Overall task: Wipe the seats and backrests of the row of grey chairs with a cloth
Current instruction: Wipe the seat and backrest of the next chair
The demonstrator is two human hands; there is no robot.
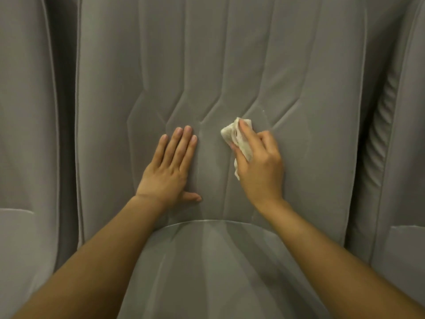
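head | left hand (169, 171) flat on backrest (207, 65) | right hand (259, 166) grips cloth (230, 132)

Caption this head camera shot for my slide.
Right hand presses a cloth to the grey backrest; left hand rests flat beside it.

This looks like a hall or cabin with fixed row seating, though which of the two cannot be told. A tall grey padded fabric backrest (207, 65) with stitched zigzag seams rises over its matching grey seat cushion (207, 268). An identical grey chair on the left (23, 111) and another grey chair on the right (409, 146) stand just beside it, parted only by narrow dark gaps.
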